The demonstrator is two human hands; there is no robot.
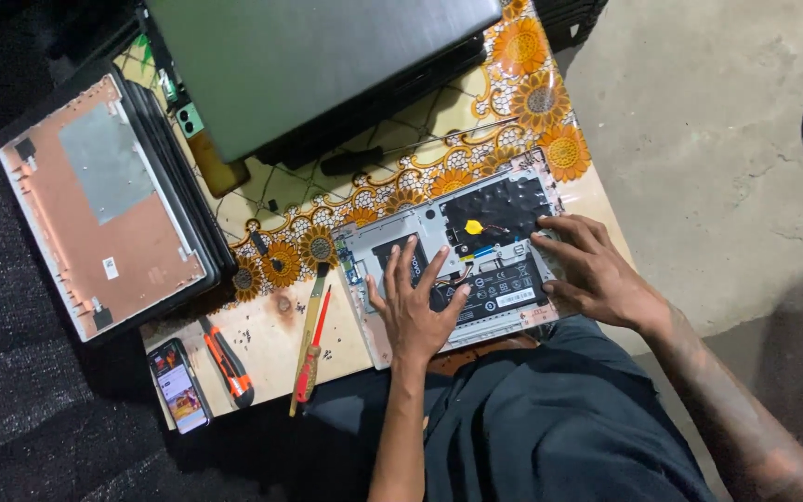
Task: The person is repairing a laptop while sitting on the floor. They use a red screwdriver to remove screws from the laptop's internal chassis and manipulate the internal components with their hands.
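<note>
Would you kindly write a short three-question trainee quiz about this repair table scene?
1. True or false: both hands rest on the opened silver laptop base.
2. Which lies nearer the smartphone with lit screen: A, the orange-and-black utility knife, or B, the red-handled screwdriver?
3. What covers the table?

Key: 1 true, left hand and right hand both touch it. 2 A. 3 a sunflower-patterned cloth.

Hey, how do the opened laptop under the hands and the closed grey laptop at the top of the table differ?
The opened laptop lies with its insides bared, black battery and wiring showing; the grey laptop shows only a plain lid. Left hand and right hand rest on the opened one; nothing touches the grey one, which looks larger. Both sit on the flowered table.
</note>
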